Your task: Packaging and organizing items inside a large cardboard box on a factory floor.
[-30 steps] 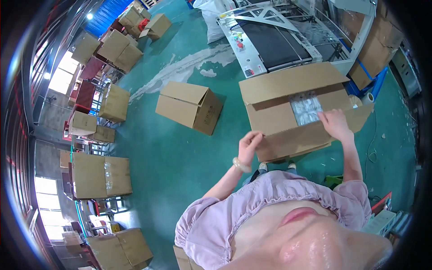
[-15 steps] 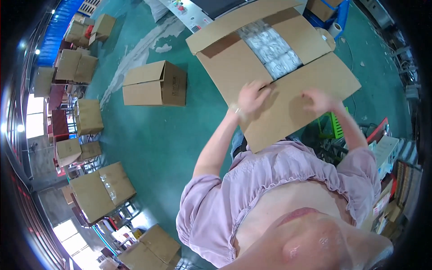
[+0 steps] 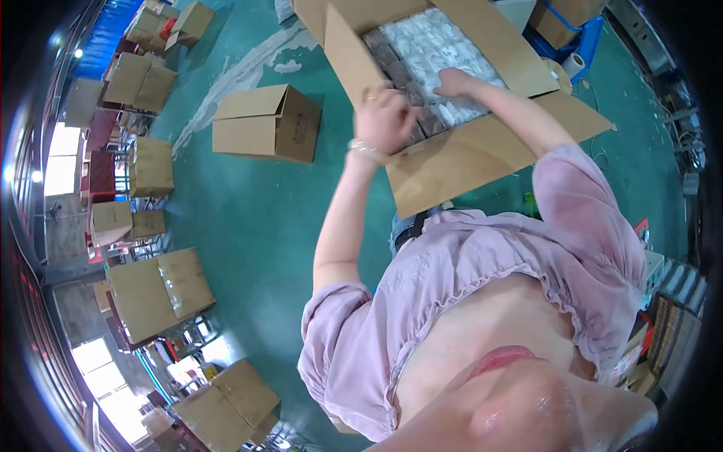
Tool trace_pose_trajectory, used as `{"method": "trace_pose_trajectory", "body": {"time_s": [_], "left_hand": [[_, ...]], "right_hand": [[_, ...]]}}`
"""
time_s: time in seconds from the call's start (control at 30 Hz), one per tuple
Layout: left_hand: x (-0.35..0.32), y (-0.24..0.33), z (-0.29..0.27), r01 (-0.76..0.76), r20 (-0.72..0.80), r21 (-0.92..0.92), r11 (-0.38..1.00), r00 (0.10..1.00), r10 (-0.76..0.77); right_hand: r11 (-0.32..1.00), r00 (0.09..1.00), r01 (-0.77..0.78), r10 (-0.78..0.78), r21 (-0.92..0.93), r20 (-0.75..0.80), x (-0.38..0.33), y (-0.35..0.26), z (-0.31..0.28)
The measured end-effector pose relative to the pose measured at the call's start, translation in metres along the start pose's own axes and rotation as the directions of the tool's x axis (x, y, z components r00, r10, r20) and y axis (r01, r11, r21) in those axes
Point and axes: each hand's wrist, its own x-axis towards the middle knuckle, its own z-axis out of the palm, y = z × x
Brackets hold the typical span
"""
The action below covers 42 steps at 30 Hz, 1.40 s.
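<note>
In front of me stands a large open cardboard carton (image 3: 459,167) with its near flap folded out towards me. Rows of small clear plastic-wrapped packs (image 3: 429,45) fill it, with darker brownish packs along the left side. My left hand (image 3: 384,119) is closed at the carton's left edge, its curled fingers on the raised left flap (image 3: 352,56). A bracelet circles that wrist. My right hand (image 3: 458,83) reaches over the near right part of the carton and rests on the clear packs, fingers pointing down and partly hidden.
A smaller carton (image 3: 267,124) stands on the green floor to the left. Stacked cartons (image 3: 162,290) line the far left side. Behind the big carton on the right is a blue frame (image 3: 591,49) with a roll in it.
The left flap has swung up and left, uncovering more packs. My left hand has moved up and left with it. My right hand has gone from the near flap onto the packs.
</note>
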Motion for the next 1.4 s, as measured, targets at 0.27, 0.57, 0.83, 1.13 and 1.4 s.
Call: {"method": "trace_pose_trajectory", "body": {"time_s": [0.27, 0.57, 0.83, 1.13, 1.4], "left_hand": [[-0.100, -0.028, -0.071, 0.365, -0.212, 0.287, 0.886, 0.926, -0.312], [-0.112, -0.059, -0.066, 0.301, -0.336, 0.096, 0.949, 0.907, -0.253], [-0.124, -0.061, -0.065, -0.024, -0.209, -0.087, 0.996, 0.978, 0.005], [-0.130, -0.085, -0.067, -0.066, -0.175, -0.149, 0.987, 0.984, 0.039], [-0.147, -0.091, -0.066, -0.033, -0.149, -0.165, 0.986, 0.989, 0.008]], "right_hand": [[0.958, 0.905, -0.281, 0.283, 0.052, -0.317, -0.005, -0.045, 0.025], [0.753, 0.800, -0.014, 0.403, 0.658, -0.445, -0.034, 0.005, -0.172], [0.809, 0.488, 0.089, 0.474, 0.581, -0.733, -0.251, 0.002, -0.471], [0.447, 0.245, -0.314, -0.814, -0.838, -0.526, -0.258, -0.274, -0.436], [0.268, 0.386, -0.171, -0.867, -0.948, -0.315, -0.210, -0.336, -0.436]]}}
